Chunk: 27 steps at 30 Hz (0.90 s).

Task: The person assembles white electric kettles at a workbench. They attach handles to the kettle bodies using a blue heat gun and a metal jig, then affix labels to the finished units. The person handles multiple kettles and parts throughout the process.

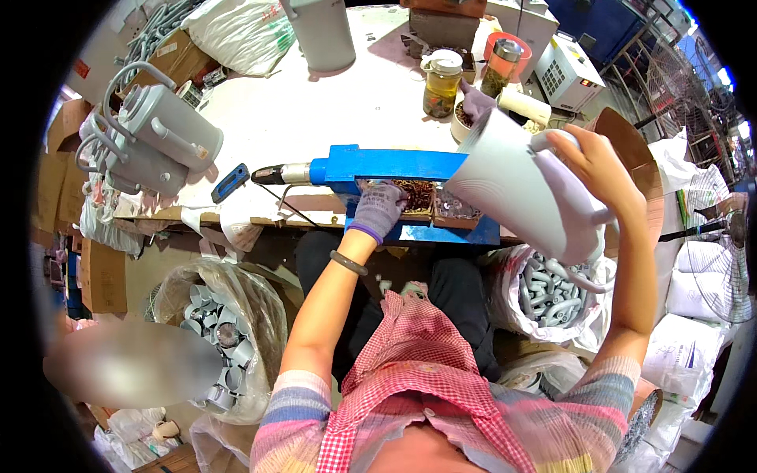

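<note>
My right hand (587, 162) is wrapped round the handle of a large grey plastic jug body (512, 185), which is tilted. The jug's open end is at the right end of a blue metal fixture (402, 163). My left hand (378, 209), in a grey-purple glove, reaches into a tray of small brass-coloured screws (418, 197) below the fixture's bar. Its fingertips are curled down and partly hidden, so what they pinch cannot be made out. A power screwdriver (284, 173) points into the fixture's left end. Beside the screws lies a compartment of small clear or silvery parts (456, 206).
Grey jugs (169, 130) stand at the table's left, another jug (323, 35) at the back. Jars (441, 83) stand at the back right. Bags of grey cup-shaped parts (225, 339) and grey handles (548, 292) flank my legs. A blue-black tool (230, 184) lies near the table edge.
</note>
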Each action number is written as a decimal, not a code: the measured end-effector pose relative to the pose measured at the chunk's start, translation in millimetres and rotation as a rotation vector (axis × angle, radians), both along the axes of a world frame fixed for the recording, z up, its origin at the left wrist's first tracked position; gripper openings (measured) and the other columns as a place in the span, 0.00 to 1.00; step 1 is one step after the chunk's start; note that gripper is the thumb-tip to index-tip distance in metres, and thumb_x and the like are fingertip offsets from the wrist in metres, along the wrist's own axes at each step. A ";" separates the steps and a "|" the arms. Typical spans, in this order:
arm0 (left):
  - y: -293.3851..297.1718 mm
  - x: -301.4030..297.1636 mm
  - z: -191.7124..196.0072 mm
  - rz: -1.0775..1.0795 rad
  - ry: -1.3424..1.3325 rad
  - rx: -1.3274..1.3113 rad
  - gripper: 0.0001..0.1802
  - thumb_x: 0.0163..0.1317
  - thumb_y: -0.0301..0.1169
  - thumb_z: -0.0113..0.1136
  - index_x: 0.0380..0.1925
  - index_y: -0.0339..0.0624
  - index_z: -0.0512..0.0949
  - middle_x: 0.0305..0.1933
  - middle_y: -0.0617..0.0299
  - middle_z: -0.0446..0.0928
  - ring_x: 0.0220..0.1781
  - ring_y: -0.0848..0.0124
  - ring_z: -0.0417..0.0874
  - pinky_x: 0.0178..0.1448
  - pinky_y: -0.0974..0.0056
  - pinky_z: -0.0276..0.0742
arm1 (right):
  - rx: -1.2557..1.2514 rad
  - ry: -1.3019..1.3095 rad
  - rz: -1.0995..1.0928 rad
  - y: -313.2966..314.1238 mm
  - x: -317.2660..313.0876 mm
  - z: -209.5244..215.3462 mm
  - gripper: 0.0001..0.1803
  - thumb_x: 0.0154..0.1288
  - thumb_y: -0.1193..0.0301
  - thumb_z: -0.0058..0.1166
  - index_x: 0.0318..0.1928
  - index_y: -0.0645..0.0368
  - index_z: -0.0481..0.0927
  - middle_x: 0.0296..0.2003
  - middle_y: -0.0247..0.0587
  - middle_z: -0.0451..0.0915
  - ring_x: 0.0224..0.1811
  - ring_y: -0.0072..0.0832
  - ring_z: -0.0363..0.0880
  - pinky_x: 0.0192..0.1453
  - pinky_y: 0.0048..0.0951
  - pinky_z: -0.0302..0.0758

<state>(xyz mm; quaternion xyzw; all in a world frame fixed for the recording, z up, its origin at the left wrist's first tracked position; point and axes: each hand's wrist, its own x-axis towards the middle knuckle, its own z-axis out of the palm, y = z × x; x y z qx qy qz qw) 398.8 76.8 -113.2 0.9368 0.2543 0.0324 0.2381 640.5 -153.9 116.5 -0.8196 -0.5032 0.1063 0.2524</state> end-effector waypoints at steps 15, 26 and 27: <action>-21.2 -3.7 7.8 0.193 -0.362 0.138 0.13 0.61 0.39 0.63 0.33 0.41 0.86 0.35 0.50 0.84 0.40 0.53 0.84 0.49 0.51 0.78 | 0.125 0.198 -0.366 -126.2 18.1 -55.6 0.20 0.71 0.60 0.57 0.33 0.67 0.74 0.21 0.38 0.64 0.26 0.21 0.59 0.29 0.29 0.62; -65.5 5.2 81.5 0.049 -0.669 -0.264 0.11 0.60 0.25 0.65 0.43 0.39 0.83 0.38 0.54 0.83 0.39 0.63 0.85 0.46 0.64 0.80 | 0.213 0.205 -0.418 -156.7 17.9 -66.1 0.19 0.69 0.61 0.60 0.33 0.67 0.75 0.18 0.38 0.65 0.23 0.19 0.60 0.26 0.30 0.62; -72.4 17.6 96.6 -0.047 -0.712 -0.339 0.11 0.60 0.26 0.65 0.43 0.39 0.84 0.39 0.54 0.84 0.40 0.63 0.85 0.46 0.64 0.80 | 0.220 0.215 -0.425 -158.1 17.4 -66.6 0.19 0.68 0.61 0.60 0.33 0.67 0.75 0.18 0.38 0.65 0.23 0.19 0.60 0.26 0.30 0.63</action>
